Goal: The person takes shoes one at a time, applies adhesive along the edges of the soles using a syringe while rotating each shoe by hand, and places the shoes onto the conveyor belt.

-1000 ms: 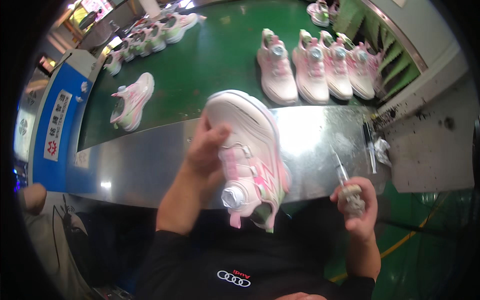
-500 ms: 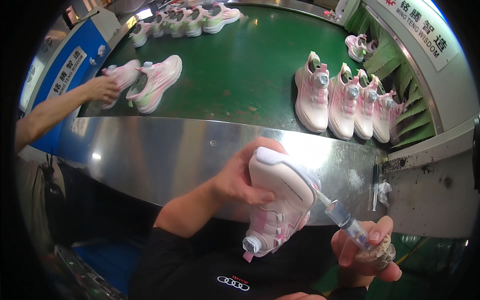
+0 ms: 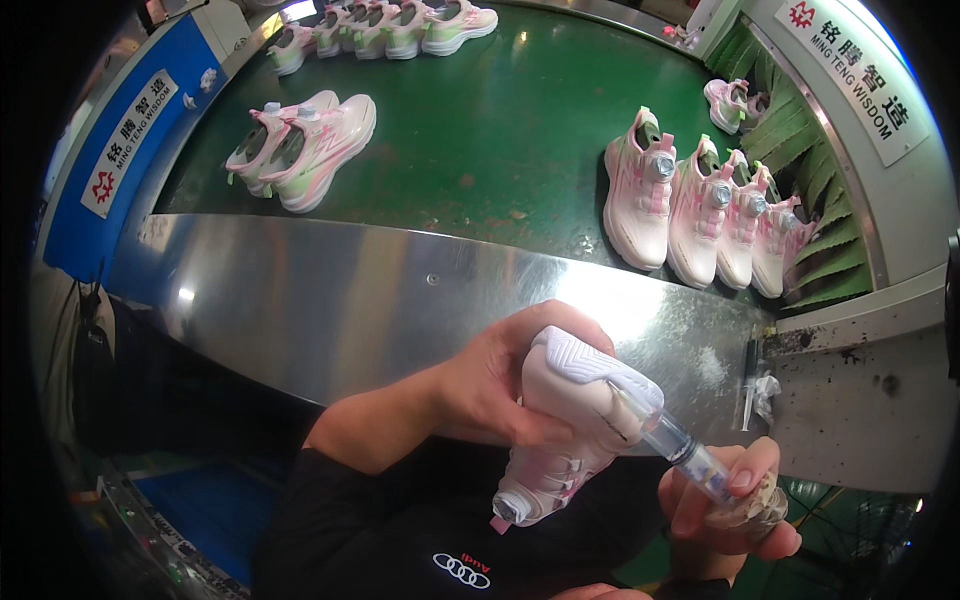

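Note:
My left hand (image 3: 500, 385) is closed around a pale pink sneaker (image 3: 570, 440), tilted so its white sole faces up and away and its round lacing dial hangs low. In my right hand (image 3: 725, 490) is a clear syringe (image 3: 685, 455), pointed up and left. Its tip meets the edge between the sole and the upper; the very end is hard to make out. A crumpled beige wad (image 3: 755, 508) sits at the syringe's back end, within the fingers of the same hand.
Pink sneakers (image 3: 640, 195) stand in a row at the belt's right, beside green flaps (image 3: 825, 200). Two more sneakers (image 3: 325, 150) rest at left on the green belt (image 3: 480, 130); several others (image 3: 455, 28) line the far side. Another syringe (image 3: 748, 385) lies on the metal ledge (image 3: 400, 290).
The held sneaker has turned, showing more of its sole, and moved slightly right and down. The syringe followed along its edge. Another person's hand has set down a sneaker at left and left view.

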The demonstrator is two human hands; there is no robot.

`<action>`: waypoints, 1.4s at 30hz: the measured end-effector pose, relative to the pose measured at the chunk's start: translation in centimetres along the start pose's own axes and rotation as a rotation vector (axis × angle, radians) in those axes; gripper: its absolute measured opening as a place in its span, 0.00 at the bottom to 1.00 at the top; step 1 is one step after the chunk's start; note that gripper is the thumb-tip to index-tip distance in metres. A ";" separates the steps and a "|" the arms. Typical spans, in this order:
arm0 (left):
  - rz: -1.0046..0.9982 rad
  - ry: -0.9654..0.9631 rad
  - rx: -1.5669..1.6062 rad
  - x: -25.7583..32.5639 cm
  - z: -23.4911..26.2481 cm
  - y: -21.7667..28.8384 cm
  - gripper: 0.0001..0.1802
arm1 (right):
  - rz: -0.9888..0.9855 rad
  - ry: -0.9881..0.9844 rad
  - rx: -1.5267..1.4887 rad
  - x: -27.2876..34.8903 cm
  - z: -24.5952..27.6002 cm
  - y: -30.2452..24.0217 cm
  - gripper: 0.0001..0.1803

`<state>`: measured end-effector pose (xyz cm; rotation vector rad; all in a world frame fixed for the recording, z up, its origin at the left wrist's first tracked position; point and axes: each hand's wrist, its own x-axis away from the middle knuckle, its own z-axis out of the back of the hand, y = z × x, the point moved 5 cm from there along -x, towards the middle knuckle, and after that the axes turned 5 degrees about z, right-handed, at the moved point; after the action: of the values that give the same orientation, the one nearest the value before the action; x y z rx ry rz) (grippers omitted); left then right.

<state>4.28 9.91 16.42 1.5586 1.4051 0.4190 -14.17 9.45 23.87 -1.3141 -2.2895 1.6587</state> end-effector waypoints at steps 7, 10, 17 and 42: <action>0.026 0.058 0.025 0.3 0.2 -0.1 0.37 | -0.020 0.054 0.033 0.0 0.1 0.1 0.30; 0.033 0.076 0.038 0.3 0.3 -0.1 0.37 | -0.018 0.026 0.045 -0.1 0.0 0.0 0.30; 0.061 0.094 0.151 0.4 0.1 0.0 0.37 | 0.003 0.050 0.047 0.1 0.0 -0.2 0.30; -0.001 0.125 0.064 0.7 1.6 0.0 0.38 | 0.003 0.039 0.079 0.8 0.1 0.6 0.30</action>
<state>5.73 9.85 15.46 1.6061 1.5280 0.4813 -14.37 9.95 22.99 -1.3220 -2.1780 1.6901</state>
